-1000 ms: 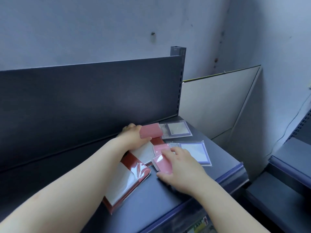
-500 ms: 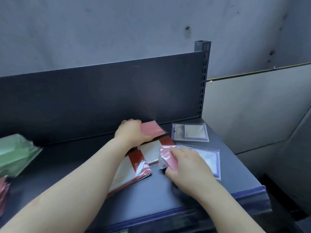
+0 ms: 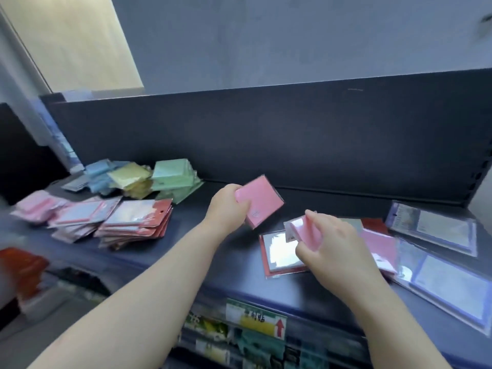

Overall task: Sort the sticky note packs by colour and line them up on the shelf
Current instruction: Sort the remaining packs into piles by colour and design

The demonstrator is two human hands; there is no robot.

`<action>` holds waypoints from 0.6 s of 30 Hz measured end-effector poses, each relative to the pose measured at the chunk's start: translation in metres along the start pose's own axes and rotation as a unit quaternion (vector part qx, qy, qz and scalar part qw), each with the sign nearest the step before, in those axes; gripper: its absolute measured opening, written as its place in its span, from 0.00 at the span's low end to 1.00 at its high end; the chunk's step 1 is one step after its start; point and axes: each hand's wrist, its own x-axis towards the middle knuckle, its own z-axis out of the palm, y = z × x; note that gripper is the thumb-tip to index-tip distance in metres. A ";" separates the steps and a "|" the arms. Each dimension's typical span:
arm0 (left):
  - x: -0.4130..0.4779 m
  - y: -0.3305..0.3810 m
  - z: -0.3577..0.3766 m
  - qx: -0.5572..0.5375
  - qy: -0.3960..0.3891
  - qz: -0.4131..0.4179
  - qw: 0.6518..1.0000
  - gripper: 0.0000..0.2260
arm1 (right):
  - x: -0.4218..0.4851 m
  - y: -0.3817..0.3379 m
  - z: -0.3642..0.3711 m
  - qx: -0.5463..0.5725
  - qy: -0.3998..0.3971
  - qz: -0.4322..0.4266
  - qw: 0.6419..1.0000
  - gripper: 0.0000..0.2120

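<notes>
My left hand (image 3: 226, 206) grips a pink sticky note pack (image 3: 262, 201), held tilted above the dark shelf (image 3: 207, 249). My right hand (image 3: 332, 251) pinches a smaller pink pack in clear wrap (image 3: 303, 230) just over a red-edged pack (image 3: 279, 254) lying flat. Another pink pack (image 3: 378, 249) lies right of my right hand. Two purple-edged packs (image 3: 436, 230) (image 3: 450, 283) lie at the right end. At the left stand piles: pink (image 3: 40, 209), pink-edged (image 3: 82, 219), red-edged (image 3: 135, 225), green (image 3: 173, 177), yellow (image 3: 130, 179), blue (image 3: 98, 171).
A dark back panel (image 3: 266, 134) rises behind the shelf. The shelf's front lip carries a price label with a red arrow (image 3: 255, 320). Lower shelves hold more goods (image 3: 239, 347). Something orange-red (image 3: 21, 272) sits blurred at the lower left.
The view has swung left, bringing the sorted piles into sight. Both hands have lifted their pink packs off the shelf and carried them leftward.
</notes>
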 end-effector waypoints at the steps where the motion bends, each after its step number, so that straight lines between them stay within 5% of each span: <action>1: -0.006 -0.004 -0.009 -0.044 0.012 -0.009 0.999 0.08 | 0.001 -0.007 0.004 0.007 -0.007 -0.009 1.000 0.29; 7: -0.041 -0.038 -0.061 -0.194 0.078 -0.040 0.977 0.08 | 0.007 -0.053 0.032 0.013 -0.026 -0.054 0.998 0.28; 18: -0.086 -0.183 -0.176 -0.289 0.161 -0.101 0.938 0.09 | 0.014 -0.186 0.118 0.013 -0.040 -0.088 0.995 0.24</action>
